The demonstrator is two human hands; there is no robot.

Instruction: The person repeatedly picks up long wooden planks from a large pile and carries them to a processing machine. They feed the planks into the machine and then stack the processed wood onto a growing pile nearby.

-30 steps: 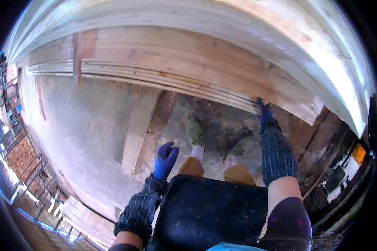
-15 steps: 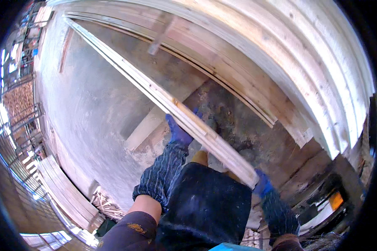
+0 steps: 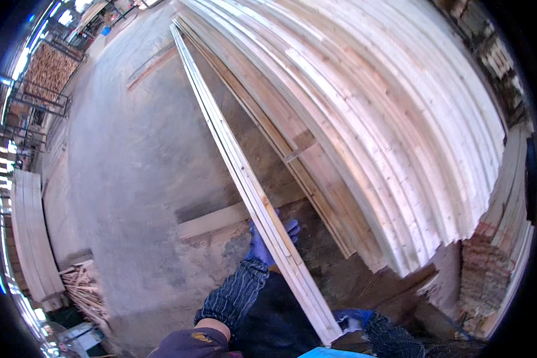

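A bundle of long, narrow wooden boards (image 3: 243, 179) slants from the far upper left down to my waist, its far end beside the large stack. My left hand (image 3: 259, 247), in a purple-blue glove, is wrapped round it from below; the fingertips show past its right edge. At the near end, my right hand (image 3: 353, 319), in a blue glove, grips the boards' right corner, with part of its fingers hidden. Striped sleeve covers are on both forearms. Below the boards is a dark apron (image 3: 274, 322).
Right of the bundle lies a large layered stack of long pale boards (image 3: 364, 137), with a short crosspiece (image 3: 301, 147) on its lower boards. A flat plank (image 3: 212, 222) lies on the concrete floor (image 3: 137, 179). Far left are stacked planks (image 3: 33, 232) and a heap of thin sticks (image 3: 85, 291).
My view has turned, so the stack fills more of the right side. The bundle now points more steeply away from me, and its near end sits lower in view. Both hands keep their hold.
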